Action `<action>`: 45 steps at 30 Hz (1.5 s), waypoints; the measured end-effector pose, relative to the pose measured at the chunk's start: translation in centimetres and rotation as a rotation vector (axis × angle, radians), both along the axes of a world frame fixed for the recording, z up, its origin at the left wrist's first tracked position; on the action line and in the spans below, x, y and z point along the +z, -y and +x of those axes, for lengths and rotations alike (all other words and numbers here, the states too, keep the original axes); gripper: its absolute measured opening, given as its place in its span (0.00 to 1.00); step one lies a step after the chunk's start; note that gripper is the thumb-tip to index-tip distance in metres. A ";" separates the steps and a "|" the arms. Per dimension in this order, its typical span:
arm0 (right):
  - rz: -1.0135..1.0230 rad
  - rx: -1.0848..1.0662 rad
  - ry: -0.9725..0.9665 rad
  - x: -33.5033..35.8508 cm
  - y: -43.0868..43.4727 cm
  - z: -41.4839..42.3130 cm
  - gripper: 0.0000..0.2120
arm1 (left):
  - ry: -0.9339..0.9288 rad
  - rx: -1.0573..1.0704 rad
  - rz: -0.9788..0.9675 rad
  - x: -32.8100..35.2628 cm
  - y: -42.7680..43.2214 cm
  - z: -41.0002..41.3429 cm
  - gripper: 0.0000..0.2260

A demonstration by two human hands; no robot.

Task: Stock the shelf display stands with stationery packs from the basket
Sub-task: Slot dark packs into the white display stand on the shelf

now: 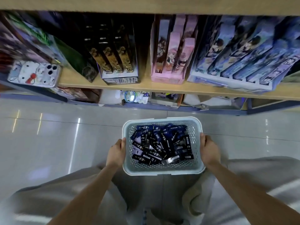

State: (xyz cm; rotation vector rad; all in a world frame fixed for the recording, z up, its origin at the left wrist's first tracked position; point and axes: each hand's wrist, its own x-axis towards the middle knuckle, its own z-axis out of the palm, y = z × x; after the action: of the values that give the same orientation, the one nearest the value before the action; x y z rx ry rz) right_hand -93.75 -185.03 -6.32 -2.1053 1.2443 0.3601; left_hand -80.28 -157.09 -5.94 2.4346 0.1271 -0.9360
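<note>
A pale blue perforated basket [162, 170] hangs in front of me above the floor, filled with several dark blue and black stationery packs [162, 146]. My left hand [116, 153] grips its left rim and my right hand [208, 151] grips its right rim. On the wooden shelf [146, 86] beyond stand display stands: a black and gold one [118, 62], a pink one [170, 59] and a wide blue one [243, 62]. Each holds upright packs.
A phone with a white cat case [34, 73] lies at the shelf's left end. A lower shelf [146, 98] holds mixed goods. Glossy tiled floor [56, 135] spreads below the basket. My light trousers [81, 200] fill the bottom of the view.
</note>
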 end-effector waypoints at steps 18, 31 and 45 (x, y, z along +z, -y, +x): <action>-0.106 0.011 0.066 -3.2 -1.0 -1.0 0.15 | 0.123 0.186 -0.019 -2.2 1.9 -1.9 0.07; 0.142 0.298 0.073 -6.3 -7.8 2.5 0.24 | 0.586 -0.541 0.011 -6.2 5.2 -3.4 0.14; 0.021 0.504 0.066 -6.5 -7.1 2.3 0.17 | 0.440 -0.859 0.182 -6.0 7.1 -2.5 0.13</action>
State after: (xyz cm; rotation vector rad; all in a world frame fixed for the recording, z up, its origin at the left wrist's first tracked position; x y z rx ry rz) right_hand -91.48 -177.91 -12.80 -2.3749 0.6549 0.5120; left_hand -82.80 -164.19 -11.94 2.8193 -1.1016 -0.6796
